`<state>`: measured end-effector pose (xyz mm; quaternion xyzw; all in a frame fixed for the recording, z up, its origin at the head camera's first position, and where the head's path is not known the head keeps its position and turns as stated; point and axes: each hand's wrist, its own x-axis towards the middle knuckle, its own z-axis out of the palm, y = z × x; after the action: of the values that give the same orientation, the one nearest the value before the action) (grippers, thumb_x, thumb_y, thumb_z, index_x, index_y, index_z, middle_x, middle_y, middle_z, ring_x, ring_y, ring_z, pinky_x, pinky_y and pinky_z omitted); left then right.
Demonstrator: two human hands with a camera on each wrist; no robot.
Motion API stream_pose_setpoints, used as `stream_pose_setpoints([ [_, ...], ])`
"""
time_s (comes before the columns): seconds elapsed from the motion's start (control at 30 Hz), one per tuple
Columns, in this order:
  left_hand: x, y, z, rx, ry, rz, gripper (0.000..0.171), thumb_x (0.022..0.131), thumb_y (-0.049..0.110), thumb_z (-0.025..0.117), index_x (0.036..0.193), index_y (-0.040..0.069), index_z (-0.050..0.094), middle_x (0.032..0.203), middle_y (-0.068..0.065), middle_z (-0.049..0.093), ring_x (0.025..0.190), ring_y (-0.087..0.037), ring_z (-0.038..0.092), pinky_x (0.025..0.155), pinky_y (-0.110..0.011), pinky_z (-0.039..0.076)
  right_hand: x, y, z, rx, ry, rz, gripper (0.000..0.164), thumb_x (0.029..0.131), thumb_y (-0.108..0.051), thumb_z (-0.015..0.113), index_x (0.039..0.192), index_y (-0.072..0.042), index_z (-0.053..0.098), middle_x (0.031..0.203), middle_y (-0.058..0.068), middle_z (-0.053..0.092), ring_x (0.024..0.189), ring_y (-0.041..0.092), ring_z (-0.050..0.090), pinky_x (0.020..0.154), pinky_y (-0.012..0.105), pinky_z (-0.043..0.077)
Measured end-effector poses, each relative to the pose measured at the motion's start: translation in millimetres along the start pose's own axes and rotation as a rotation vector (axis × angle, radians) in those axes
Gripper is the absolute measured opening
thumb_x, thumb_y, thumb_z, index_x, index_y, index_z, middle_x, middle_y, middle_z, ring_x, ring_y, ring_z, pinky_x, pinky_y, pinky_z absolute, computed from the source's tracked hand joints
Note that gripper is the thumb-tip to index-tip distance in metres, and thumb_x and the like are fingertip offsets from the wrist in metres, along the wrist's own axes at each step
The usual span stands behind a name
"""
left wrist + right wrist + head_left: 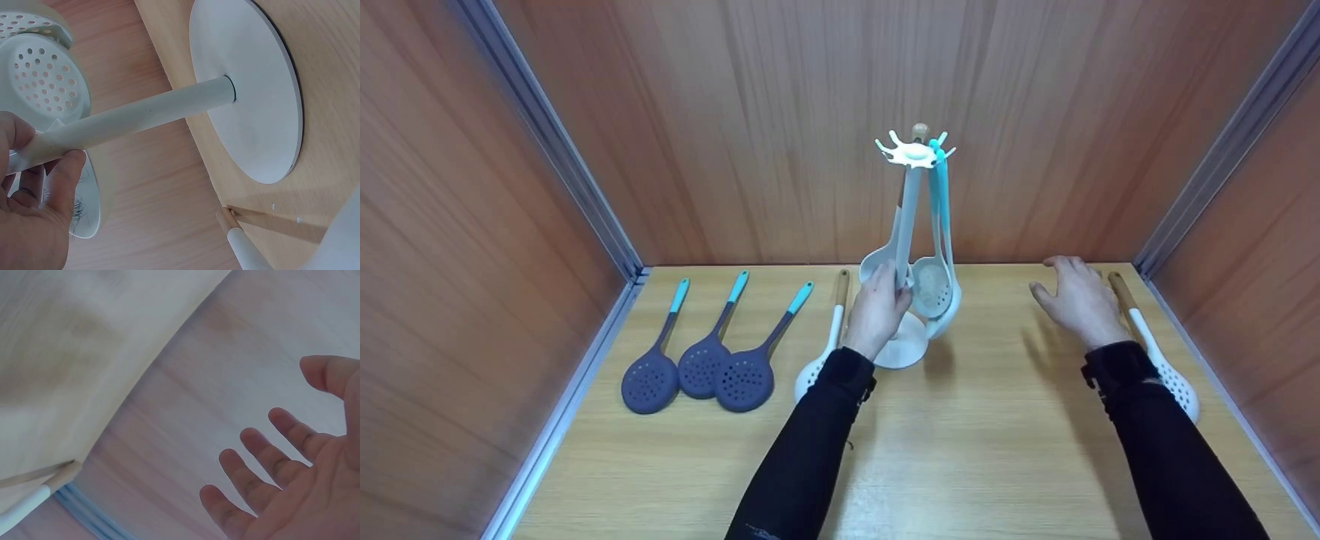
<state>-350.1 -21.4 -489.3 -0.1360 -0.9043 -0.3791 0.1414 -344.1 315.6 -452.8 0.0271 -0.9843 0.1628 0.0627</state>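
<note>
A white utensil stand with a round base and a pronged top rises near the back of the table. My left hand grips its pole low down, thumb and fingers pinching it in the left wrist view. From the top hang a pale ladle, a perforated skimmer and another utensil with a turquoise handle. To the right, my right hand is held over the table with fingers spread and nothing in it. Beside it lies a white slotted spoon with a wooden handle.
Three dark blue skimmers with turquoise handles lie at the left, two overlapping. Another white slotted utensil with a wooden handle lies left of the stand, partly behind my left arm. Wood-grain panels enclose the table on the back and sides.
</note>
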Motion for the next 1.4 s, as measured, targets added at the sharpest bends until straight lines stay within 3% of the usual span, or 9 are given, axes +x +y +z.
stream_pose_setpoints([
  [0.23, 0.0, -0.1, -0.2, -0.001, -0.001, 0.010, 0.018, 0.106, 0.019, 0.059, 0.123, 0.015, 0.053, 0.110, -0.001, 0.062, 0.090, -0.014, 0.064, 0.076, -0.029, 0.058, 0, 15, 2, -0.016, -0.002, 0.049, 0.068, 0.105, -0.055, 0.053, 0.153, -0.007, 0.045, 0.155, 0.029, 0.045, 0.132, 0.056, 0.048, 0.095, 0.075, 0.044],
  [0.47, 0.5, -0.7, 0.4, 0.034, 0.016, 0.022, 0.021, 0.104, 0.019, 0.061, 0.123, 0.013, 0.055, 0.109, -0.003, 0.063, 0.092, -0.017, 0.064, 0.082, -0.035, 0.059, 0, 28, 6, -0.005, 0.010, 0.075, 0.064, 0.104, -0.047, 0.057, 0.152, -0.006, 0.046, 0.154, 0.029, 0.046, 0.130, 0.057, 0.047, 0.098, 0.078, 0.042],
  [0.7, 0.6, 0.1, -0.5, 0.023, -0.002, -0.007, 0.023, 0.105, 0.018, 0.061, 0.126, 0.015, 0.054, 0.114, -0.001, 0.063, 0.095, -0.015, 0.065, 0.084, -0.033, 0.060, 0, 39, 6, -0.023, -0.014, 0.118, 0.068, 0.104, -0.052, 0.056, 0.154, -0.007, 0.044, 0.156, 0.031, 0.043, 0.140, 0.056, 0.041, 0.103, 0.081, 0.037],
  [0.83, 0.3, 0.4, -0.5, 0.021, -0.009, -0.017, 0.023, 0.105, 0.019, 0.061, 0.127, 0.016, 0.054, 0.115, -0.001, 0.064, 0.097, -0.015, 0.066, 0.086, -0.033, 0.060, 0, 45, 5, -0.023, -0.020, 0.136, 0.070, 0.103, -0.054, 0.055, 0.153, -0.007, 0.044, 0.156, 0.032, 0.043, 0.138, 0.060, 0.041, 0.100, 0.082, 0.038],
  [1.2, 1.0, 0.1, 0.7, 0.038, -0.011, -0.024, 0.025, 0.106, 0.021, 0.062, 0.129, 0.016, 0.053, 0.120, -0.002, 0.065, 0.106, -0.018, 0.070, 0.092, -0.037, 0.062, -1, 65, 4, -0.026, -0.076, 0.189, 0.074, 0.103, -0.053, 0.054, 0.155, -0.003, 0.039, 0.158, 0.036, 0.036, 0.128, 0.064, 0.043, 0.092, 0.079, 0.043],
  [1.4, 0.9, 0.4, 0.3, 0.020, -0.015, -0.034, 0.025, 0.106, 0.022, 0.063, 0.128, 0.016, 0.053, 0.120, -0.002, 0.065, 0.106, -0.019, 0.070, 0.091, -0.037, 0.062, -3, 77, 5, 0.000, -0.121, 0.232, 0.077, 0.103, -0.055, 0.053, 0.156, -0.002, 0.035, 0.161, 0.035, 0.033, 0.134, 0.065, 0.039, 0.100, 0.085, 0.035],
])
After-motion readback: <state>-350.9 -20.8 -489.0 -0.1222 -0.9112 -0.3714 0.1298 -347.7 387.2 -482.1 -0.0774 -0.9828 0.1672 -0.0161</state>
